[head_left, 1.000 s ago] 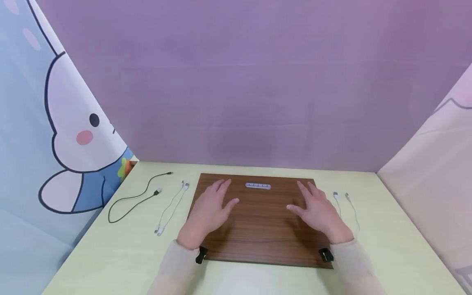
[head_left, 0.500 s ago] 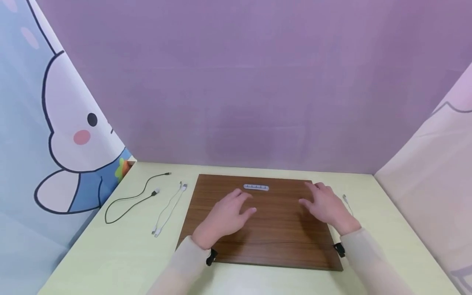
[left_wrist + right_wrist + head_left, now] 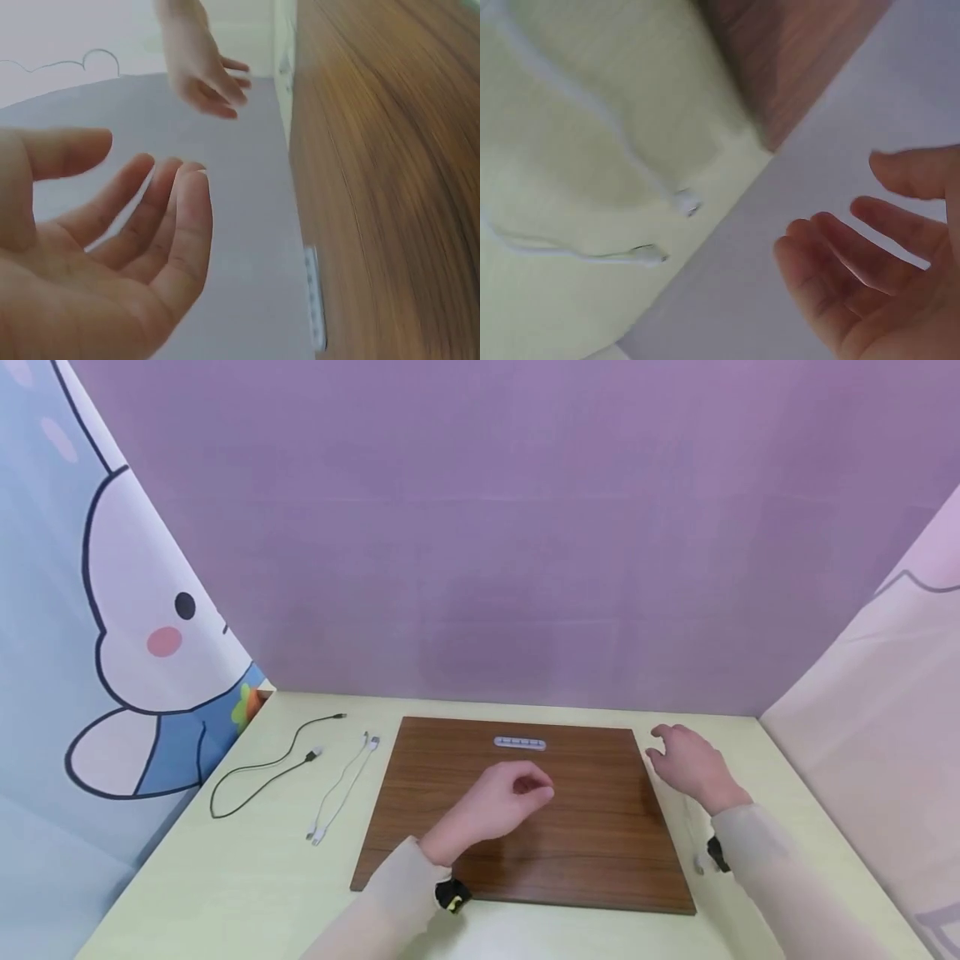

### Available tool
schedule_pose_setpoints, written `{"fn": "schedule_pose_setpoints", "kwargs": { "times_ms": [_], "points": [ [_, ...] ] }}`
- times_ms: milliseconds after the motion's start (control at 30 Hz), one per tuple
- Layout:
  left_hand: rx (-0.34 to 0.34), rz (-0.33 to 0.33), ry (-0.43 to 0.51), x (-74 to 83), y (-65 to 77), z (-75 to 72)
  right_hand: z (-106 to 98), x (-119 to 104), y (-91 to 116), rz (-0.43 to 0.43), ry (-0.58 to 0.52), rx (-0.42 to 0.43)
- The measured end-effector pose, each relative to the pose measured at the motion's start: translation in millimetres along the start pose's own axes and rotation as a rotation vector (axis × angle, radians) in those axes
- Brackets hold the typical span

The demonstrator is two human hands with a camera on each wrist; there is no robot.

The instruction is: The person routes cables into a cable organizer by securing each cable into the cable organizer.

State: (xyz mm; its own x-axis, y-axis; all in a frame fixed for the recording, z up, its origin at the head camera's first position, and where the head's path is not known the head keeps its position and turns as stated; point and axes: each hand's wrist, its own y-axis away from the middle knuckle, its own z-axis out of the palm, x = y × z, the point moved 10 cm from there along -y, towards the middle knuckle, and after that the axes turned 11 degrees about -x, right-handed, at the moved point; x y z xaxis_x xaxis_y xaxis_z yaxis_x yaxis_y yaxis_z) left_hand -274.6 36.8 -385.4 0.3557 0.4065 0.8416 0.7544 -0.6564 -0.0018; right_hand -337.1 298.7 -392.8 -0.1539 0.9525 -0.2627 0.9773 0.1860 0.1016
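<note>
White insulation marks my main concern: one white cable (image 3: 609, 118) and a second white cable (image 3: 649, 255) lie on the pale table (image 3: 225, 877), right of the wood-grain board (image 3: 585, 868), their long axes running roughly front to back, metal-tipped plugs toward the far edge. My right hand (image 3: 693, 766) is clearly nearer; I judge them below its loosely bent fingers, thumb apart, nothing gripped. My left hand (image 3: 498, 799) curves over the board, also holding nothing, near the slotted cable clip (image 3: 520, 743).
</note>
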Motion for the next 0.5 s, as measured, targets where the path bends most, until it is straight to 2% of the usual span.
{"fn": "schedule_pose_setpoints", "kwargs": {
  "times_ms": [233, 500],
  "points": [
    [-0.011, -0.067, 0.198, 0.7, -13.1, 14.4, 0, 29, -8, 0.055, 0.002, -0.038],
    [0.046, -0.173, 0.298, -7.3, -23.3, 33.4, 10, 49, -15, 0.081, 0.002, -0.098]
  ]
}}
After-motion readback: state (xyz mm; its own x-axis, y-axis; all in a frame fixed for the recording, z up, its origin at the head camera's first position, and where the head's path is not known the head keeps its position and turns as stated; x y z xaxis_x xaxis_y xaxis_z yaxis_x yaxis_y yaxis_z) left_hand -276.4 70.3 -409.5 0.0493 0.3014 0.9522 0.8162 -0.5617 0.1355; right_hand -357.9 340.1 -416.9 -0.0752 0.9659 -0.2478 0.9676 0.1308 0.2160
